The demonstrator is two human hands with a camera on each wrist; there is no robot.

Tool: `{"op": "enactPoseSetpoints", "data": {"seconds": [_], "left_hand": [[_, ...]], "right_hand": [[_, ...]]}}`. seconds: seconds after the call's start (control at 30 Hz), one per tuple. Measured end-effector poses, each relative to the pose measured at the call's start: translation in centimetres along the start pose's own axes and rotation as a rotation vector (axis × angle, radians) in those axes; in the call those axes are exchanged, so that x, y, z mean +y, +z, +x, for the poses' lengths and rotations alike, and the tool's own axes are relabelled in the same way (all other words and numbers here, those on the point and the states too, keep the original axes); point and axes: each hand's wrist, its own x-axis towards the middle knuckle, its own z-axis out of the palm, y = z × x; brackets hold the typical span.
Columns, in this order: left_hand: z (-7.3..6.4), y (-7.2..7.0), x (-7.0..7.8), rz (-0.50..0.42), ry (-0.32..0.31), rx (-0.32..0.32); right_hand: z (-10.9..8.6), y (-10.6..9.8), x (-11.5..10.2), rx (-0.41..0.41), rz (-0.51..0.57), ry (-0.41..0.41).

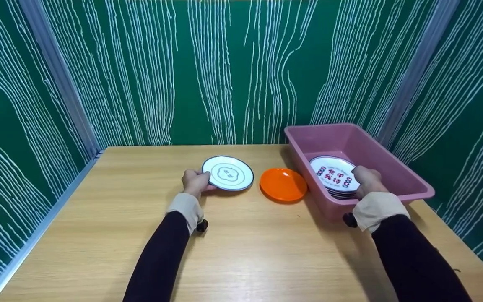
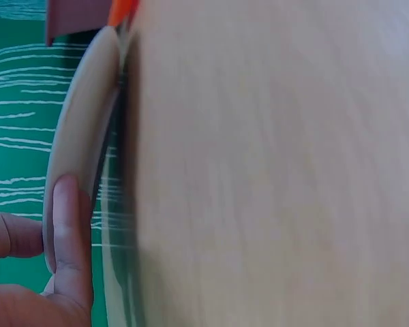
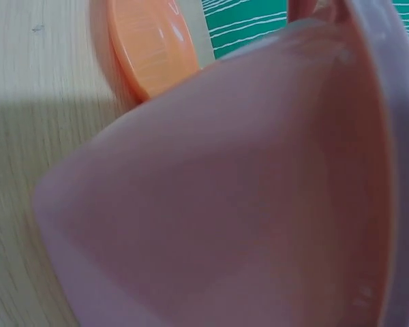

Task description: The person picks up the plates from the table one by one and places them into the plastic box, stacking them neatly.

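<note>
My left hand (image 1: 196,182) pinches the left edge of a white plate (image 1: 235,178) with a dark blue rim and a small central emblem. In the left wrist view that plate (image 2: 85,116) is edge-on, its rim between thumb and fingers. My right hand (image 1: 368,180) reaches over the near wall of a pink plastic basin (image 1: 392,167). Its thumb lies over the right edge of the top plate (image 1: 331,167) in a stack there, white with red characters; the fingers beneath are hidden. Only the basin's outer wall (image 3: 211,204) fills the right wrist view, without the hand.
An orange plate (image 1: 283,185) lies on the wooden table (image 1: 258,251) between the white plate and the basin, close to the basin's left wall. Green panels (image 1: 241,84) with white streaks enclose the table at the back and sides.
</note>
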Motion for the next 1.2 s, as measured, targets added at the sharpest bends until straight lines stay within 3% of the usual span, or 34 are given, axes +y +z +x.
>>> {"op": "enactPoseSetpoints", "data": {"seconds": [0.27, 0.5, 0.73, 0.97, 1.2], "left_hand": [[-1.3, -0.5, 1.6, -0.039, 0.04, 0.038], [-3.3, -0.2, 4.1, -0.093, 0.077, 0.004], [-5.9, 2.3, 6.1, -0.175, 0.105, -0.086], [-9.4, 5.5, 7.5, -0.275, 0.089, -0.184], [-11.7, 8.6, 7.6, -0.266, 0.042, -0.202]], "right_hand": [[-0.5, 0.5, 0.4, 0.019, -0.141, -0.104], [-1.9, 2.4, 0.1, -0.025, -0.049, -0.292], [-4.2, 5.7, -0.8, -0.194, 0.062, -0.383], [-6.0, 7.7, -1.1, -0.29, -0.044, -0.41], [-6.4, 7.9, -1.2, -0.314, -0.114, -0.364]]}}
